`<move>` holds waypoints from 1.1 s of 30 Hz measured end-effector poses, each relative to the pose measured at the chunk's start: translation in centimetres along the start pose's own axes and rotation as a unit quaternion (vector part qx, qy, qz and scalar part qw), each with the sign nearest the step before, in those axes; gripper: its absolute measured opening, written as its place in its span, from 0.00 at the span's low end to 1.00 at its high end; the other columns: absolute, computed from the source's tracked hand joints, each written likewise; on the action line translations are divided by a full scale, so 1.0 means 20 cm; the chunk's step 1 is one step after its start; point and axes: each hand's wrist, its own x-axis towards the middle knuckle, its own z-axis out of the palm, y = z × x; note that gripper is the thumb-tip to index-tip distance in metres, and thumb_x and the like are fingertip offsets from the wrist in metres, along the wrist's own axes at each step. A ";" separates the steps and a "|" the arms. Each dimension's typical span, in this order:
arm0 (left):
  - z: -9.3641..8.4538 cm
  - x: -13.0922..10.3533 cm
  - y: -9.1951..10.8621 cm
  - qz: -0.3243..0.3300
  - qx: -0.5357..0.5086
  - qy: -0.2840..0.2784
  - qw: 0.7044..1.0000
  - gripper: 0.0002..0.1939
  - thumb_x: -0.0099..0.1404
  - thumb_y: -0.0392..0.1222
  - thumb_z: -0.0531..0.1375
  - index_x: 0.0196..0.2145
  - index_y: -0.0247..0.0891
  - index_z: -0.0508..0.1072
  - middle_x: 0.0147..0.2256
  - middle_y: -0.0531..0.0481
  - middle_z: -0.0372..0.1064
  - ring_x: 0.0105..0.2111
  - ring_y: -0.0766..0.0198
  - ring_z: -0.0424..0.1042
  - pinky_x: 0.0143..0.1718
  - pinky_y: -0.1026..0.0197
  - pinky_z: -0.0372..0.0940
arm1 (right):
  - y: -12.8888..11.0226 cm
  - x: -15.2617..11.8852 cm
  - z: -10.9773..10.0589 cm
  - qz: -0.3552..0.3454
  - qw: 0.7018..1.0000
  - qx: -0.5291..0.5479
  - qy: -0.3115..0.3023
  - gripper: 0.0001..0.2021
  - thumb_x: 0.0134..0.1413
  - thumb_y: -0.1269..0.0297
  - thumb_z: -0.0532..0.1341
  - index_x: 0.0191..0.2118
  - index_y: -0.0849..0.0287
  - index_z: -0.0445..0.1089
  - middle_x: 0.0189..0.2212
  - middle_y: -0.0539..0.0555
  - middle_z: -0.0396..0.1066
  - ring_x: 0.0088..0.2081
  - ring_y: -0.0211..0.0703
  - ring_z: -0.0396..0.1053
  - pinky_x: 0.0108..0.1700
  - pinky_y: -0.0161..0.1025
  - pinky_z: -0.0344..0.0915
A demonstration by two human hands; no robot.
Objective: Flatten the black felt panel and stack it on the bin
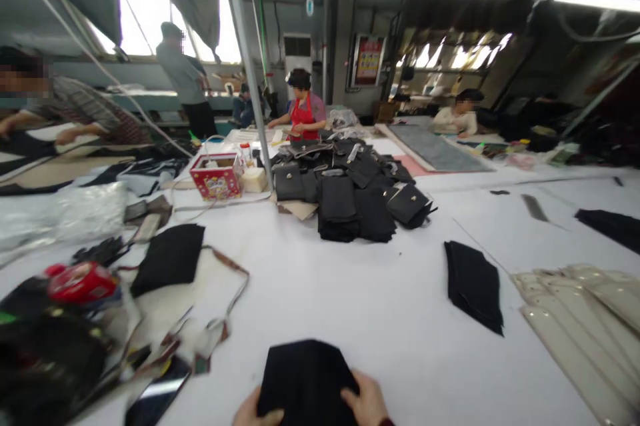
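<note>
A black fabric piece (307,379) is held between my two hands at the bottom middle, over the white table (280,306). My left hand (257,409) grips its left edge, the thumb on top. On the right edge my right hand (367,399) is closed, its thumb also on the upper face. Beyond them lies a heap of black pieces and pouches (350,193), some with metal clasps. To the right rests a small stack of black pieces (474,286), and another black piece (170,256) is on the left.
Beige panels (580,319) spread at the right. A phone (157,393), straps, a red item (83,281) and a dark bag crowd the left. A red box (216,176) stands beside a metal pole (250,66). Several people are around the tables beyond.
</note>
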 end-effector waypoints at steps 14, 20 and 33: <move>0.07 -0.12 -0.24 -0.049 -0.106 0.030 0.993 0.26 0.48 0.33 0.64 0.47 0.38 0.69 0.44 0.47 0.76 0.45 0.54 0.73 0.50 0.55 0.66 | 0.18 0.10 0.01 0.008 0.994 -0.105 -0.038 0.15 0.37 0.64 0.65 0.38 0.56 0.74 0.32 0.52 0.77 0.37 0.54 0.72 0.43 0.49 0.67; 0.02 0.02 -0.14 -0.022 -0.118 0.092 0.988 0.31 0.51 0.31 0.61 0.54 0.39 0.64 0.48 0.48 0.73 0.49 0.57 0.71 0.54 0.55 0.63 | 0.03 0.30 0.03 -0.038 0.991 -0.119 -0.038 0.14 0.41 0.61 0.64 0.38 0.57 0.72 0.33 0.51 0.76 0.37 0.51 0.72 0.42 0.45 0.68; 0.15 0.20 -0.29 0.012 -0.052 0.235 0.971 0.38 0.65 0.50 0.55 0.66 0.39 0.42 0.65 0.39 0.48 0.65 0.53 0.50 0.65 0.47 0.49 | 0.14 0.52 0.06 -0.172 0.947 -0.265 0.049 0.38 0.57 0.48 0.52 0.66 0.67 0.44 0.66 0.64 0.45 0.66 0.56 0.43 0.66 0.55 0.45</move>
